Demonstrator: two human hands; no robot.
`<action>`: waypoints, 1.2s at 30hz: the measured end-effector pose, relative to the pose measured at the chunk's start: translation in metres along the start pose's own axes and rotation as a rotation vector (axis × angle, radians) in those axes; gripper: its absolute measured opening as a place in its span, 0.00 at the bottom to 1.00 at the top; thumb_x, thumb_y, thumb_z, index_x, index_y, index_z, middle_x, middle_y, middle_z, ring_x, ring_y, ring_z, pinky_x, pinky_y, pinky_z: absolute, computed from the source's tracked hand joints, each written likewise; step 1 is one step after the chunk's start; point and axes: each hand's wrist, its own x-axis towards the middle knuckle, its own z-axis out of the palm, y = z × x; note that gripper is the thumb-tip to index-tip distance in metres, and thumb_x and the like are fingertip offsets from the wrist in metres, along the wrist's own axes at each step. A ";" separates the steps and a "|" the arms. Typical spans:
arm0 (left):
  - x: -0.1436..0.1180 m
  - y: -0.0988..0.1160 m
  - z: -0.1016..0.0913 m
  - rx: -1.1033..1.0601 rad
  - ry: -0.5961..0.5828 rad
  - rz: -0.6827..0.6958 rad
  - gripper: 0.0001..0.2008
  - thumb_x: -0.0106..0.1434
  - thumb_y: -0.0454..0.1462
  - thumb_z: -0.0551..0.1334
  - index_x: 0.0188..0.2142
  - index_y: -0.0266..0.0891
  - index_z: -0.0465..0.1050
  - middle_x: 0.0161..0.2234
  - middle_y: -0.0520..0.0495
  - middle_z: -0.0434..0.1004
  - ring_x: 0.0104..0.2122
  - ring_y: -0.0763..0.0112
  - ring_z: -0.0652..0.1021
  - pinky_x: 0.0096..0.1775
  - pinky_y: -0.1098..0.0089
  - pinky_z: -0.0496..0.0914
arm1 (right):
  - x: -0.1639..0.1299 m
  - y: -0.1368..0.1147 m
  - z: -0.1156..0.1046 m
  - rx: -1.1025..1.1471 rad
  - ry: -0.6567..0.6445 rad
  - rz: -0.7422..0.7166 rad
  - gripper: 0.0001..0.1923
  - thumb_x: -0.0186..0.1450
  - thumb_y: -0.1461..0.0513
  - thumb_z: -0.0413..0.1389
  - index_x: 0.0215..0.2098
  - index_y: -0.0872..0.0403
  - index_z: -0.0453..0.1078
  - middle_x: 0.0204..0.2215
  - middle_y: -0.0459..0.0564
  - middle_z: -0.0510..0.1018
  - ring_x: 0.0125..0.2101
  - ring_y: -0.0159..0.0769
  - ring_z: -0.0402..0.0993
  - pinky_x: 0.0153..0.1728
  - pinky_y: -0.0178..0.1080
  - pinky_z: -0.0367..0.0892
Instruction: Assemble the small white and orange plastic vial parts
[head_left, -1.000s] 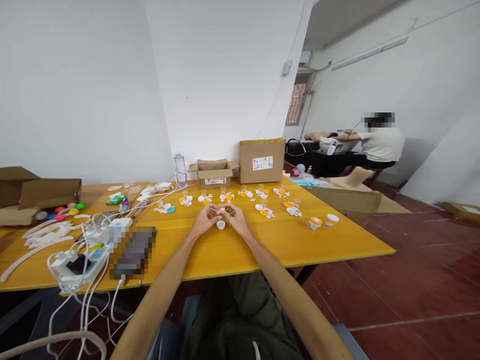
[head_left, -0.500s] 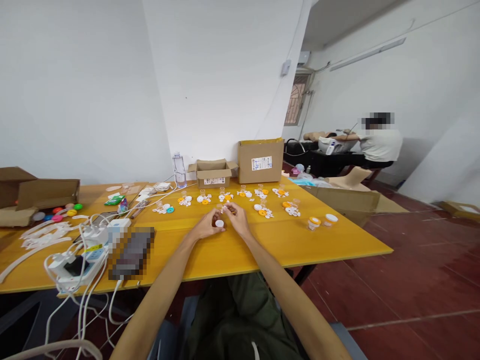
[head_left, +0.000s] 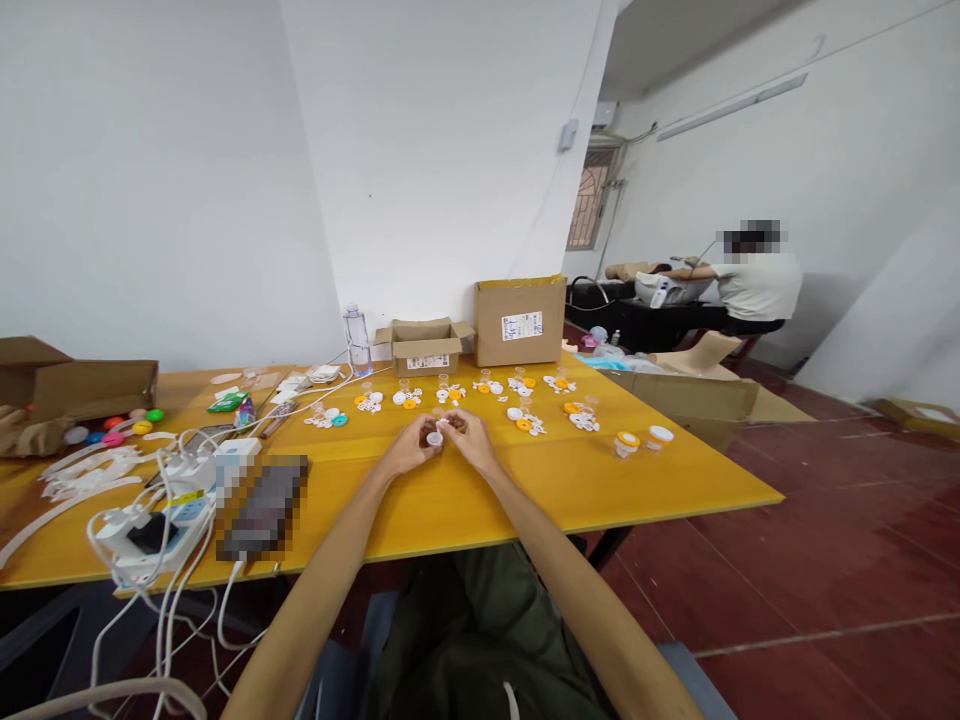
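Close together over the table, both hands are at work at the near middle. My left hand [head_left: 409, 447] is closed round a small whitish cup [head_left: 434, 440], its round mouth turned toward me. Just right of it, my right hand [head_left: 468, 438] pinches a tiny whitish-pink piece [head_left: 442, 425] at the cup's far side; its exact kind is too small to make out. Beyond the hands lie several groups of white and orange plastic discs and small parts [head_left: 525, 424], each by a clear little cup. A teal ring [head_left: 340, 420] is in the leftmost group.
Two lidded jars [head_left: 660, 438] stand at the right. At the back are an open carton [head_left: 424, 355], a larger closed box [head_left: 520, 325] and a clear bottle [head_left: 358, 342]. Left are a power strip [head_left: 161, 530] with tangled cables, and coloured balls [head_left: 114, 438]. A person [head_left: 757, 285] sits far right.
The small cup has risen slightly and tilted, so more of its mouth shows. My right hand has come down closer to it. At the far left, a hand-like shape now shows by the carton.
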 end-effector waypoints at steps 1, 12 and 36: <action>0.000 0.000 0.000 0.000 0.008 0.000 0.16 0.52 0.35 0.69 0.41 0.40 0.71 0.37 0.46 0.78 0.37 0.66 0.77 0.43 0.65 0.72 | 0.000 0.000 0.000 -0.008 -0.009 -0.001 0.09 0.58 0.55 0.60 0.28 0.52 0.73 0.28 0.47 0.80 0.29 0.37 0.74 0.33 0.38 0.70; 0.001 0.007 -0.003 0.174 0.050 -0.058 0.10 0.52 0.35 0.68 0.35 0.39 0.73 0.34 0.50 0.78 0.36 0.66 0.76 0.43 0.66 0.71 | 0.001 0.006 -0.001 -0.068 -0.068 -0.031 0.06 0.58 0.57 0.60 0.29 0.51 0.76 0.28 0.46 0.80 0.30 0.37 0.74 0.34 0.38 0.69; 0.003 -0.002 -0.004 0.195 0.004 -0.027 0.06 0.54 0.38 0.65 0.32 0.38 0.73 0.31 0.50 0.76 0.32 0.69 0.74 0.37 0.70 0.71 | -0.001 0.001 -0.001 -0.162 -0.133 -0.087 0.05 0.61 0.60 0.58 0.31 0.50 0.77 0.30 0.47 0.81 0.33 0.38 0.76 0.37 0.38 0.70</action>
